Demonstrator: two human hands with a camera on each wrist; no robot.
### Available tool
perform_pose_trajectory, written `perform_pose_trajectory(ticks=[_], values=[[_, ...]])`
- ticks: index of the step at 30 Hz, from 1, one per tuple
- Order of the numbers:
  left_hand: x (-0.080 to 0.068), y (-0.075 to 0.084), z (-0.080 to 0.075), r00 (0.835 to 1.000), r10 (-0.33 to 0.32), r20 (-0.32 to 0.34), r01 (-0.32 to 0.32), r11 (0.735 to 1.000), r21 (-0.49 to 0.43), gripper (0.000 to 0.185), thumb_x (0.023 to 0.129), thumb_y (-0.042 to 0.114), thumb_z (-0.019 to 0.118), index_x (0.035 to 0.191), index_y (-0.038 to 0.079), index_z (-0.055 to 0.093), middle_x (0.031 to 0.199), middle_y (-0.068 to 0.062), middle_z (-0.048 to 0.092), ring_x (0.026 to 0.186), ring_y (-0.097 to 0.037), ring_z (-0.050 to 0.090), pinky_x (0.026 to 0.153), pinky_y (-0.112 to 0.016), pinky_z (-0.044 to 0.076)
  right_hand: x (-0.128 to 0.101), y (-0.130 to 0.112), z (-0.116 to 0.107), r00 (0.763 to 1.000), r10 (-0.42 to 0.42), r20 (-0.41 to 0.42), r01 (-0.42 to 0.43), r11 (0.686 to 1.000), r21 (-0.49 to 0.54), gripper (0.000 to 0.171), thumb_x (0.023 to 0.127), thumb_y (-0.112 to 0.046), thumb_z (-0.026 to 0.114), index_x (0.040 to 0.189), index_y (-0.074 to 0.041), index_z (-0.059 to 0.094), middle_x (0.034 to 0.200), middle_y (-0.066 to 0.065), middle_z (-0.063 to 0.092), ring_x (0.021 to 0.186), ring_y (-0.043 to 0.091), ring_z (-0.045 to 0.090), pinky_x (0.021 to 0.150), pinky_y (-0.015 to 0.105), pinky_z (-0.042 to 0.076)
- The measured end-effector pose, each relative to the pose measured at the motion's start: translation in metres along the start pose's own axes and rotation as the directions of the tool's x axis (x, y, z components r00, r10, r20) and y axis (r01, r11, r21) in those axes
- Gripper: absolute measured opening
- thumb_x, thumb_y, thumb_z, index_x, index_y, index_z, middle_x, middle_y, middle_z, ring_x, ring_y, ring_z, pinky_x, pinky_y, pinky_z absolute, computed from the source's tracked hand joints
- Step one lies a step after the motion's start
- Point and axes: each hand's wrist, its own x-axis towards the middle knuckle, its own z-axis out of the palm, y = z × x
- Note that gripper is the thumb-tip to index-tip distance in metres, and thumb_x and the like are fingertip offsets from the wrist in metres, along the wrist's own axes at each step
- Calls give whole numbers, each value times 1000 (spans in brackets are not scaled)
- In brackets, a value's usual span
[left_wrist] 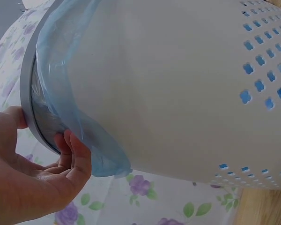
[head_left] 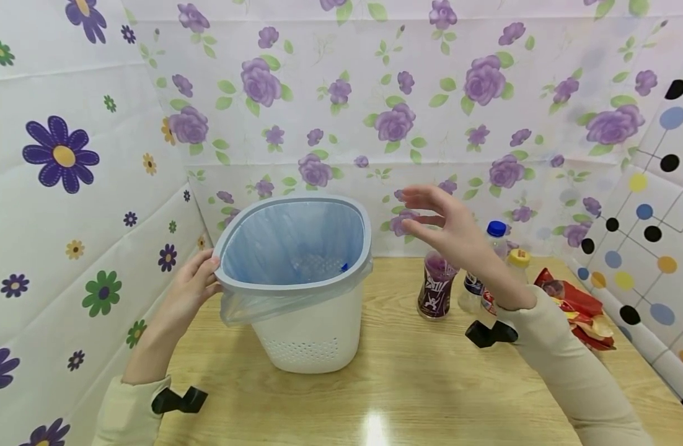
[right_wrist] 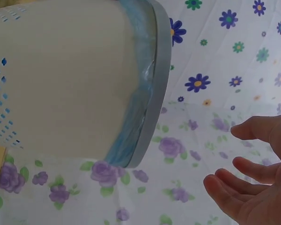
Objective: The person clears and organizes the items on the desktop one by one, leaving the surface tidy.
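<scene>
A white trash can (head_left: pixel 319 334) with small holes low in its side stands on the wooden table, lined with a translucent blue bag (head_left: pixel 263 248). Its grey-blue rim (head_left: pixel 297 288) holds the bag, whose edge hangs down outside. My left hand (head_left: pixel 191 285) grips the rim at the left, thumb on top and fingers curled under it, as the left wrist view shows. To the right of the can my right hand (head_left: pixel 444 223) is raised in the air, thumb and fingers apart with nothing between them. A small blue piece (head_left: pixel 344 267) lies inside the bag.
Right of the can stand a purple drink bottle (head_left: pixel 436 288), a blue-capped bottle (head_left: pixel 496 229) and a yellow-capped bottle (head_left: pixel 519 259), partly behind my right forearm. Red snack packets (head_left: pixel 578 306) lie farther right. Flower-patterned sheets (head_left: pixel 341 136) enclose the table's back and sides.
</scene>
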Motion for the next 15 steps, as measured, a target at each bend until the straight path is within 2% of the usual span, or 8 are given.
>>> perform_pose_trajectory(ticks=[9, 15], values=[[0, -3, 0, 1000, 12, 1, -12, 1000, -14, 46, 105, 30, 39, 136, -4, 37, 110, 6, 60, 97, -3, 63, 79, -17, 54, -9, 29, -4, 993, 108, -40, -112, 989, -98, 43, 93, -11, 64, 133, -3, 51, 132, 18, 56, 122, 33, 54, 99, 48, 48], [0, -3, -1, 1000, 17, 2, -17, 1000, -5, 48, 105, 30, 38, 138, -5, 35, 113, 6, 59, 99, -3, 63, 80, -17, 53, -15, 50, -7, 976, 197, -90, -212, 955, -207, 45, 91, -11, 63, 132, 0, 49, 135, 22, 52, 124, 40, 50, 103, 54, 42]])
